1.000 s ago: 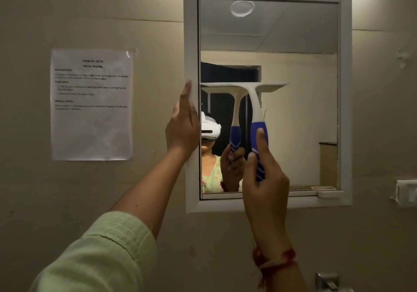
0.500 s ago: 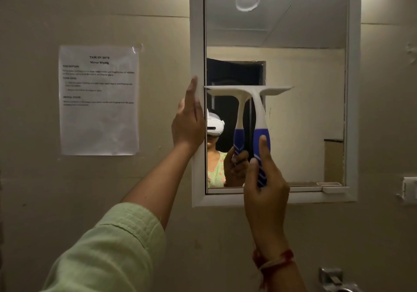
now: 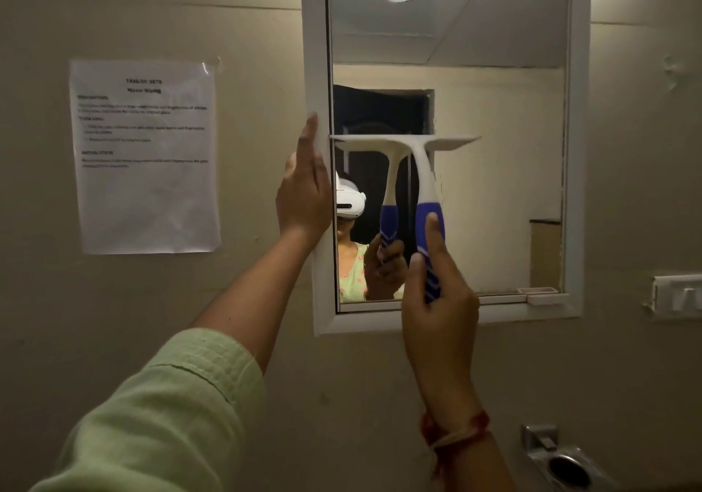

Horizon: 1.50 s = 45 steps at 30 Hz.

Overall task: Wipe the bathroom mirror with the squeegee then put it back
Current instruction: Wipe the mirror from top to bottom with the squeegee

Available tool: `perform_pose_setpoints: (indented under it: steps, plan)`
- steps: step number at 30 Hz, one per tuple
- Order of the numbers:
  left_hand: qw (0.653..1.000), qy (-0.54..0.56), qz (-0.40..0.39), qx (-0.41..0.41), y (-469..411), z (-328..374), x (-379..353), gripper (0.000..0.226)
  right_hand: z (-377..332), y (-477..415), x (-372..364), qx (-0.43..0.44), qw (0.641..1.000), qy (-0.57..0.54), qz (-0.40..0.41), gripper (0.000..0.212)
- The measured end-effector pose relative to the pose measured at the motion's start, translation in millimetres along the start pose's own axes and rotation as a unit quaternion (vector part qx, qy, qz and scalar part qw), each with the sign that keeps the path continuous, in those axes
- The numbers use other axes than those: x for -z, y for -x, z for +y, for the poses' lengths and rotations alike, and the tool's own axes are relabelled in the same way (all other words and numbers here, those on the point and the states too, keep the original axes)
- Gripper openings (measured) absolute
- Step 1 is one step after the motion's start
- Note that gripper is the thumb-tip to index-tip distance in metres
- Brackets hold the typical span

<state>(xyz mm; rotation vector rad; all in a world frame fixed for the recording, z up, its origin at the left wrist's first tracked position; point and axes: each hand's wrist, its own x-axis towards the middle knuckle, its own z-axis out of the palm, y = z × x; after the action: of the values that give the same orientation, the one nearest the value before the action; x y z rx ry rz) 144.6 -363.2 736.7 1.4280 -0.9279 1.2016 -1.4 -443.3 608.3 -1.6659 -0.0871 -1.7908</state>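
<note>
The bathroom mirror hangs on the wall in a white frame. A squeegee with a white head and blue handle is pressed against the glass, its blade level at about mid height on the left half. My right hand grips the blue handle from below. My left hand lies flat against the left side of the frame, fingers together and pointing up, holding nothing. The squeegee, my hand and a headset are reflected in the glass.
A printed paper sheet is taped to the wall left of the mirror. A metal holder is fixed to the wall at the lower right. A white switch plate sits right of the mirror.
The squeegee blade has slid a little lower on the glass with my right hand. My left hand stays on the frame's left side.
</note>
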Motion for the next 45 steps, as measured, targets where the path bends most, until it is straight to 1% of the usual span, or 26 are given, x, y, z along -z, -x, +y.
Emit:
perform_pose_setpoints:
  steps: [2,4,6,8,10,11,14,17,23,25,32,40,45]
  plan:
    - [1.0,0.001,-0.003,-0.005,0.9,0.0,-0.6,0.043,1.8,2.5,-2.6,-0.01,1.0,-0.003,-0.01,0.048]
    - [1.0,0.001,-0.002,-0.01,1.7,-0.8,-0.5,0.043,10.4,25.5,-6.8,-0.01,1.0,-0.001,-0.019,0.049]
    - [1.0,-0.002,0.001,-0.007,1.3,-1.0,-0.2,0.043,19.9,52.8,-8.4,-0.03,0.999,0.011,-0.03,0.052]
    - [1.0,-0.011,0.002,-0.004,1.3,0.3,0.0,0.043,24.0,68.1,-6.8,-0.06,0.996,0.031,-0.054,0.061]
    - [1.0,-0.01,0.007,-0.005,1.2,-0.7,-0.2,0.043,23.5,66.3,-3.6,-0.05,0.996,0.044,-0.054,0.073]
    - [1.0,-0.008,0.01,-0.006,0.9,-1.4,-0.1,0.042,20.9,58.9,-1.5,-0.036,0.998,0.036,-0.047,0.069]
    - [1.0,-0.003,0.011,-0.003,0.8,-1.1,0.9,0.041,10.2,31.3,0.1,-0.03,0.999,-0.002,-0.039,0.044]
    - [1.0,-0.004,0.016,-0.004,0.6,0.3,0.5,0.04,11.4,29.3,-1.9,-0.05,0.998,-0.022,-0.031,0.036]
    - [1.0,-0.003,0.014,-0.011,4.0,2.8,0.6,0.041,34.9,72.1,1.2,-0.055,0.998,-0.007,-0.035,0.045]
    - [1.0,-0.001,0.015,-0.008,3.6,4.2,0.6,0.04,33.5,70.6,6.0,-0.054,0.998,-0.015,-0.038,0.045]
    - [1.0,-0.012,0.02,0.001,2.7,5.6,1.4,0.04,16.5,21.9,11.9,-0.024,0.999,-0.018,-0.036,0.037]
    - [1.0,-0.021,0.015,0.004,3.9,7.0,1.1,0.041,47.3,96.2,7.6,-0.066,0.996,-0.011,-0.051,0.038]
    - [1.0,-0.024,0.009,0.006,2.6,4.0,0.9,0.041,44.9,69.6,7.0,-0.038,0.999,-0.018,-0.03,0.043]
